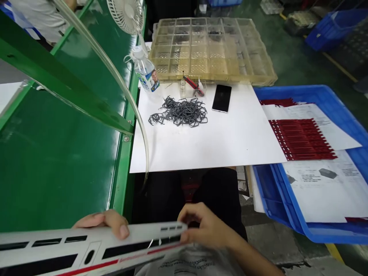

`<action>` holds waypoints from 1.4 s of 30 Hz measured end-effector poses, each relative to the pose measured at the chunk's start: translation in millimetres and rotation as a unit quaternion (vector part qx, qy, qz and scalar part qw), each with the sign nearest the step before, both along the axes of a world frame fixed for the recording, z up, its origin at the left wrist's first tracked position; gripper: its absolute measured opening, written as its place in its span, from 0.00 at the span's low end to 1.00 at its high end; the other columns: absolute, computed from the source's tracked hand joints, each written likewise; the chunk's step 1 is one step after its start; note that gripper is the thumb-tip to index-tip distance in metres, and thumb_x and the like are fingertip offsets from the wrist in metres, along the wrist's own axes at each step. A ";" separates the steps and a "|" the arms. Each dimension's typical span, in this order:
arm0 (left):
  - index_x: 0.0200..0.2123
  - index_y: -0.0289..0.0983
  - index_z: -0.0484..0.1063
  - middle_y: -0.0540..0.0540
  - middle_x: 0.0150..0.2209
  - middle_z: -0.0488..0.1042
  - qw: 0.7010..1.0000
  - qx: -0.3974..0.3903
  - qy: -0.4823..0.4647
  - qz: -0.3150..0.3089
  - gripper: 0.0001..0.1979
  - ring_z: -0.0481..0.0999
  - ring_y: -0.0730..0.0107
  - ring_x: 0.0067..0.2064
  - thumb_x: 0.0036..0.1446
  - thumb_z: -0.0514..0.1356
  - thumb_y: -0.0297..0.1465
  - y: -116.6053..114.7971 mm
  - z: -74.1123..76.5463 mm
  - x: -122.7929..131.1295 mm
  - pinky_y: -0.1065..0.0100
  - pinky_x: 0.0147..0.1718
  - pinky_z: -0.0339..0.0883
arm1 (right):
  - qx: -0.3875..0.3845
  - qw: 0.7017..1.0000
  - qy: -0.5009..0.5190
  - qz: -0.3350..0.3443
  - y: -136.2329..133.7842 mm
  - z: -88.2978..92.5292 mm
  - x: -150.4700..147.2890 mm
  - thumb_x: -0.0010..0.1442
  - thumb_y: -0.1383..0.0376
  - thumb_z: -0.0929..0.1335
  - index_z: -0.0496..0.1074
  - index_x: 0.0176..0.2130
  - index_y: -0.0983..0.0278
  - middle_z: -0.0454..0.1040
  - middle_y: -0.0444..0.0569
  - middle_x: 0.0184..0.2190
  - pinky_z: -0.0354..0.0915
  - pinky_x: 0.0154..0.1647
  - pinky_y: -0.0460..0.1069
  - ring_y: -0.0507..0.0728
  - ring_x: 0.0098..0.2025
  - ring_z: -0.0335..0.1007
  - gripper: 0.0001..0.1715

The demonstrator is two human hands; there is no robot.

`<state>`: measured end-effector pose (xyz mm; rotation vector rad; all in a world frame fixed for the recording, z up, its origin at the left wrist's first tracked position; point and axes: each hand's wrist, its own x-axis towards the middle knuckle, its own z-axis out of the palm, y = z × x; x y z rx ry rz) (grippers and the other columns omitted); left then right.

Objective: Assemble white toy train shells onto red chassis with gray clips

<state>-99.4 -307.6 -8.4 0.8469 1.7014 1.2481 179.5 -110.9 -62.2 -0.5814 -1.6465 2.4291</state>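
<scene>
White slotted plastic panel [94, 245] lies clasped: your left hand [106, 222] wraps its top edge, your right hand [204, 226] closes on its end. Hold it level.

Workshop bg: long green workbench [57, 165] runs along L side, w/ white desk fan [123, 15] up at far end and pale glare on its top. Floor is green-painted [290, 34] at far side, worn grey concrete [273, 245] near bottom R, w/ yellow floor stripe [339, 67] crossing it. Blue plastic crate [330, 32] sits on floor far R.
</scene>
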 end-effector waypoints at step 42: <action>0.46 0.37 0.72 0.50 0.32 0.75 0.961 -0.031 -0.264 -0.078 0.26 0.72 0.72 0.28 0.60 0.76 0.49 58.4 -68.4 69.3 0.71 0.27 0.67 | 0.704 0.671 -0.173 -0.154 175.1 -4.9 -89.4 0.77 0.58 0.70 0.84 0.58 0.64 0.86 0.62 0.54 0.82 0.56 0.65 0.70 0.56 0.82 0.19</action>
